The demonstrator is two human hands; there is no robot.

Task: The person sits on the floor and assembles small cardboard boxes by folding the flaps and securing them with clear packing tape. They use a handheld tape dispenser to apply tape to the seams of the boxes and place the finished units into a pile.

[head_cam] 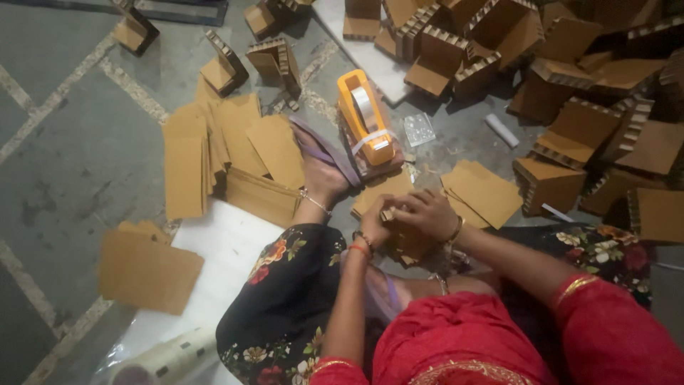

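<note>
Sitting on the grey stone floor [64,164], both hands together at a small folded brown corrugated cardboard piece [402,239] held low over the lap, near the middle of the scene. Left hand [375,222] cupping the piece from the left side, fingers curled on it; right hand [426,212] closing over its top, fingers bent down on the upper edge. Both hands gripping the same cardboard piece, touching one another.

Lying just beyond the hands, flat brown cardboard squares [481,191]; further left, fanning out in a loose stack, more flat brown cardboard sheets [214,153]. Standing just beyond the foot in the purple sandal [329,155], an orange plastic tape dispenser with a clear tape roll [365,117]. Piling up at the far right, a heap of folded brown corrugated cardboard corner pieces [570,78]. Lying under the near left knee, a white sheet [214,257], with one flat brown card [149,269] on its left edge.
</note>
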